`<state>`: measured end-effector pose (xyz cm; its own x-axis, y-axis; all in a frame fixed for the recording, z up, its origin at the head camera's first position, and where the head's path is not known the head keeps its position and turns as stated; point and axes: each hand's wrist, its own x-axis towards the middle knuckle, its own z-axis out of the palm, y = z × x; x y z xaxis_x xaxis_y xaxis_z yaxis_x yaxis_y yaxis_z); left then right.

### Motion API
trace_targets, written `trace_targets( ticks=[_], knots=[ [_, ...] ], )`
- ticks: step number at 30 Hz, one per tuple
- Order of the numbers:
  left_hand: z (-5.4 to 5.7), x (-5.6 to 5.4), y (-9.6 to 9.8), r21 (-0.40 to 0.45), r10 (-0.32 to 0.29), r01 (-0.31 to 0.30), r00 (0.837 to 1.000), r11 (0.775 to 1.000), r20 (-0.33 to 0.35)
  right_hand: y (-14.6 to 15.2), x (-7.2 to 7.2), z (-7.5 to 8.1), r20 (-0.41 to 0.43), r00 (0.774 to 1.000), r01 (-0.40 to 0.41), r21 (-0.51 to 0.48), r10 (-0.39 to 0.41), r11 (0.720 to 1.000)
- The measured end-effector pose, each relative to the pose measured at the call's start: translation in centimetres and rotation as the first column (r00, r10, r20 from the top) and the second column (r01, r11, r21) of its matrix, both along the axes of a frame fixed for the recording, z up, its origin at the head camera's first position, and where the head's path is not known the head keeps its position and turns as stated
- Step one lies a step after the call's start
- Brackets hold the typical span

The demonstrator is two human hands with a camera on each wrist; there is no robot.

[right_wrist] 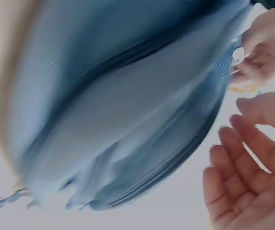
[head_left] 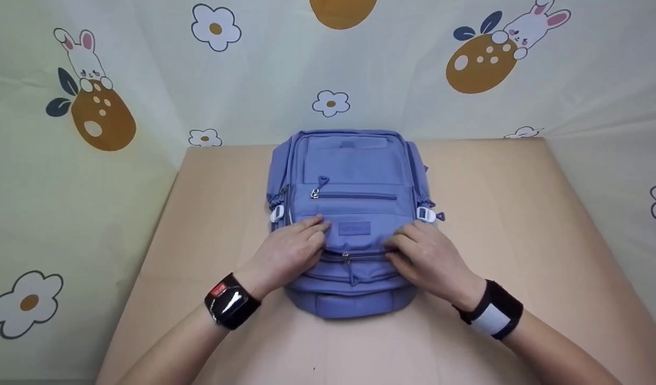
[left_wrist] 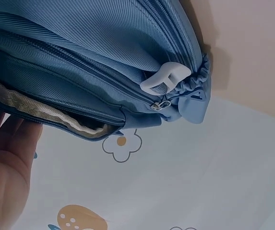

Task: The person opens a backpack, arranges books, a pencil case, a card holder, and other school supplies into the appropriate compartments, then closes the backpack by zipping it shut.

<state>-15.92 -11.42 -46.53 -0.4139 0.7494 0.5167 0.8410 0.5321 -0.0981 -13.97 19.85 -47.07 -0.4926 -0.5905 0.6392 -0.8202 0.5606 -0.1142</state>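
Observation:
A blue backpack [head_left: 354, 166] lies front side up, its lower front pocket unzipped. My left hand [head_left: 295, 246] rests on the left side of that pocket. In the left wrist view its nearly straight fingers [left_wrist: 24, 143] touch the pocket's lower edge, beside a beige-taped seam [left_wrist: 51, 112]. My right hand [head_left: 426, 256] is at the right end of the pocket zipper [head_left: 360, 256], fingers bent. The right wrist view shows this hand's fingers [right_wrist: 233, 143] loosely curved with nothing between them, near the gaping pocket [right_wrist: 127, 110]. A zipper pull [head_left: 353, 275] hangs at the middle of the opening.
The backpack lies on a tan tabletop [head_left: 221, 192]. White buckles sit on its sides, one at the left [head_left: 277, 214] and one at the right [head_left: 426, 214]. A smaller zipper [head_left: 354, 196] crosses the upper front. A printed cloth [head_left: 274, 69] hangs behind and beside the table.

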Motion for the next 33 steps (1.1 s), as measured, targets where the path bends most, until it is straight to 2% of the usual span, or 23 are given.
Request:
trace_targets(
  ticks=[7,14,18,22,25,28,31,33],
  knots=[
    [-0.1,0.1,-0.1,0.011,0.001,-0.002,1.0,1.0,0.022,0.4,-0.4,-1.3,-0.057,0.998,0.003,0.03,-0.001,1.0],
    [-0.1,0.6,0.4,0.046,0.021,-0.022,1.0,0.999,0.019,0.1,-0.4,-1.8,-0.023,0.999,0.025,0.055,-0.024,0.998],
    [0.0,1.4,1.2,0.08,0.065,-0.062,0.997,0.995,-0.03,0.1,-0.5,-1.9,-0.009,0.999,0.034,0.05,-0.033,0.998],
    [-0.1,2.7,2.4,0.101,0.144,-0.137,0.987,0.985,-0.067,0.0,-0.5,-1.9,-0.006,0.999,0.038,0.042,-0.038,0.998],
    [-0.1,3.6,3.5,0.073,0.224,-0.22,0.974,0.973,-0.037,0.0,-0.5,-1.8,-0.007,0.999,0.049,0.04,-0.049,0.998],
    [-0.2,4.0,4.4,0.02,0.295,-0.295,0.955,0.955,0.017,-0.1,-0.4,-1.9,-0.007,0.998,0.059,0.037,-0.059,0.998],
    [-0.5,3.9,4.9,0.008,0.343,-0.346,0.933,0.938,0.109,-0.2,-0.3,-1.9,-0.007,0.998,0.059,0.027,-0.059,0.998],
    [-0.7,3.8,5.0,0.023,0.354,-0.364,0.918,0.931,0.178,-0.3,-0.3,-1.9,-0.011,0.999,0.053,0.015,-0.053,0.998]
  ],
)
